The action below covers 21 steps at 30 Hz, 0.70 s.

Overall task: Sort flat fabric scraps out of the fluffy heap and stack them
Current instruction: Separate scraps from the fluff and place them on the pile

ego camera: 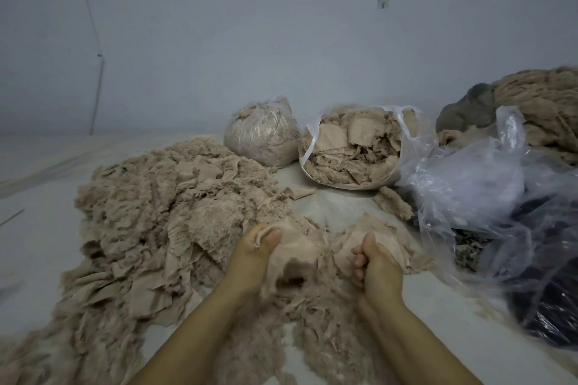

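We are gripping flat beige fabric scraps (pixel 292 247) in left hand (pixel 259 247) and right hand (pixel 373 262), fingers curled tight, and should be shaking loose fluff off before stacking.

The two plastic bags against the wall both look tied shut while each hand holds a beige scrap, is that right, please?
Not quite. In the head view only the left bag is tied shut; the right bag lies open, its flat beige pieces showing. The rest stands: the left hand and the right hand each grip a beige scrap.
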Each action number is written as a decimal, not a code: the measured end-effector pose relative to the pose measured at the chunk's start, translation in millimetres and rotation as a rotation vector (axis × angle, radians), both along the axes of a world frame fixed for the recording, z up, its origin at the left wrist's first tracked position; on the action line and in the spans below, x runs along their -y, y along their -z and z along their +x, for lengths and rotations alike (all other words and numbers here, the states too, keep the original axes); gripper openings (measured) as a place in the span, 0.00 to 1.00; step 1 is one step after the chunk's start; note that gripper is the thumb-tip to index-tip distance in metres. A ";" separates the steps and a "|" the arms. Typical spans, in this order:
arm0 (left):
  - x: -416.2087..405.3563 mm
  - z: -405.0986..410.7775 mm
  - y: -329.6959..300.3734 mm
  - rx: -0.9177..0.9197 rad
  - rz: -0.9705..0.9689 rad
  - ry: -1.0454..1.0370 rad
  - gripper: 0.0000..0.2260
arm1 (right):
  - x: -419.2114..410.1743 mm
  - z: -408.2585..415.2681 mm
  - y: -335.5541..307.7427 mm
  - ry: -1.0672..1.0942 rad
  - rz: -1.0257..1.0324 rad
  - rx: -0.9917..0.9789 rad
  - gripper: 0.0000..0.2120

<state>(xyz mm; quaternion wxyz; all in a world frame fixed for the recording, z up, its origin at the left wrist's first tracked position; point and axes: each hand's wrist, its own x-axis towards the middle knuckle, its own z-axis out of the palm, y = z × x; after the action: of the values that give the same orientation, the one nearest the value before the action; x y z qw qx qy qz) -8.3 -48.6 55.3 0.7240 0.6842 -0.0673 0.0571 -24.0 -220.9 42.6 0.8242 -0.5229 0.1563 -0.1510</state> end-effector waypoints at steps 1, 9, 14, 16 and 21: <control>-3.8 1.4 0.3 0.005 -0.010 -0.025 0.06 | 2.7 -0.8 0.1 -0.026 -0.006 -0.027 0.18; 16.5 -8.9 7.3 -0.006 -0.128 0.054 0.07 | -46.4 -16.3 -5.5 -0.378 -0.016 -0.038 0.14; 1.3 -5.3 12.5 -0.076 -0.163 -0.036 0.13 | -33.0 -9.3 -11.2 -0.157 0.094 0.002 0.07; -7.7 0.8 11.6 -0.124 -0.193 -0.179 0.13 | -25.0 -7.8 -9.7 -0.197 0.069 -0.012 0.06; -5.7 -0.8 -1.4 -0.052 0.033 0.140 0.15 | -16.1 -9.4 -8.2 -0.548 -0.070 -0.044 0.24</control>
<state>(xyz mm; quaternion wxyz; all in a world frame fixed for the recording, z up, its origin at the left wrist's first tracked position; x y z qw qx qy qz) -9.1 -42.9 56.7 0.7164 0.6908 -0.0973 -0.0126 -33.4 -204.9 50.8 0.8122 -0.5769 0.0216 0.0838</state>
